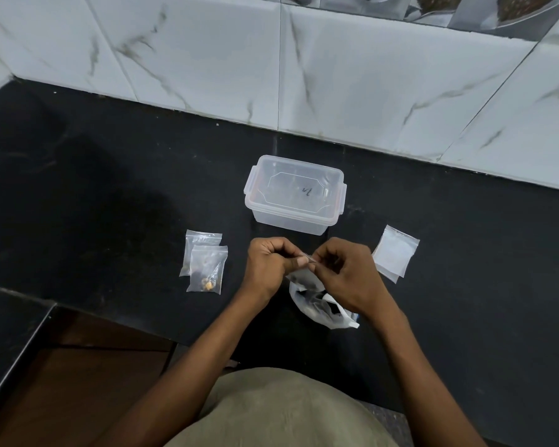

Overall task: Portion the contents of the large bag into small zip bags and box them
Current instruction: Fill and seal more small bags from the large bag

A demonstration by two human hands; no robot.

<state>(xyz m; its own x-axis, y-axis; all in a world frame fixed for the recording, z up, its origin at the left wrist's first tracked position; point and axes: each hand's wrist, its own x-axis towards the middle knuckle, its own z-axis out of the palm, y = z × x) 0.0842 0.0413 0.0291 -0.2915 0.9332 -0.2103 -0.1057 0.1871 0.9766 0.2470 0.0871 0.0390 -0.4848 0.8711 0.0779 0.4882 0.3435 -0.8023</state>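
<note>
Both hands, left hand [270, 264] and right hand [346, 272], pinch a small bag [304, 277] shut; next it needs sealing and boxing.

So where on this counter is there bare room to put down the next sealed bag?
Bare counter lies left of the box, behind the two filled bags, and again right of the empty bags. The middle is crowded: both hands pinch a small bag over the large bag, just before the closed box.
</note>
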